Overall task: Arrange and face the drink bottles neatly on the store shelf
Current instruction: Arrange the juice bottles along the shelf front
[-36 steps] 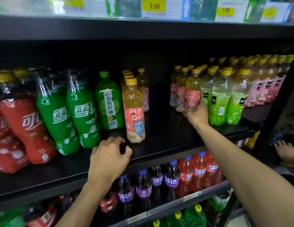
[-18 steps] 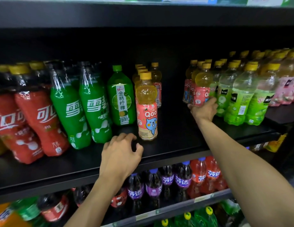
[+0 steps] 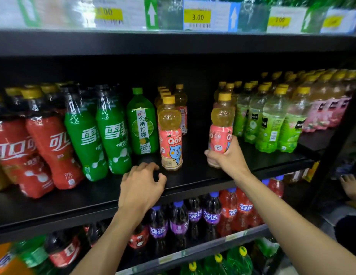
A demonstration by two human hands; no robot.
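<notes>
Once farther back, Qoo bottle (image 3: 221, 124) forward.

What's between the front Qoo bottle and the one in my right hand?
Nothing: the head view shows bare shelf between front Qoo bottle and held bottle.

Pink labels and yellow caps mark the held Qoo bottle (image 3: 221, 135) and standing Qoo bottle (image 3: 170, 135).

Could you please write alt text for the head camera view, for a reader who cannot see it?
The right hand grips a pink-labelled Qoo bottle near its base at a black shelf, right of a matching bottle. The left hand rests on the shelf edge, holding nothing; red cola bottles and green soda bottles stand further left.
</notes>
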